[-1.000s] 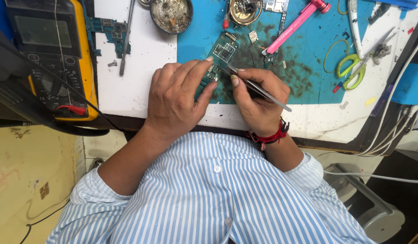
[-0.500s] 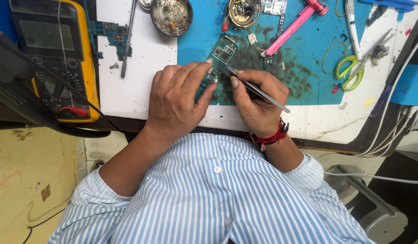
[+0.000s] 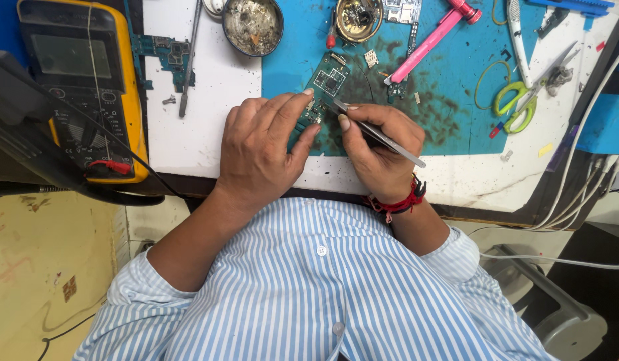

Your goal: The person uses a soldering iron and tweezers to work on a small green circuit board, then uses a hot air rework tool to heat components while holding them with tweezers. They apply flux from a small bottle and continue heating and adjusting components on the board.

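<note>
Several weak spots show across the bench, taken from left to right:

- Yellow multimeter (image 3: 82,87) lies at the far left with its red plug and black lead trailing off the table edge. A snag from the left forearm could, I judge, drag the lead across the work.
- A second bare board (image 3: 164,57) and a slim probe (image 3: 189,60) lie on the white sheet, well apart from the hands and at little risk.
- Left hand (image 3: 263,150) lies flat over the lower part of the green circuit board (image 3: 326,83), fingertips pressing it to the blue mat (image 3: 450,100). The board is pinned rather than gripped, so a lifted finger could let it skid.
- Tweezers (image 3: 380,137) are pinched in the right hand (image 3: 380,154) between thumb and forefinger, tips at the board just beside the left fingertips. Whether the tips hold a part I cannot tell; it is too small. Too hard a squeeze could flick a tiny component away, and a slip could scratch the board.
- Round tins (image 3: 253,27) and loose chips sit just above the board, where a jerk could scatter them.
- Pink tool (image 3: 433,40) and green scissors (image 3: 517,100) lie well to the right, clear of the work.
</note>
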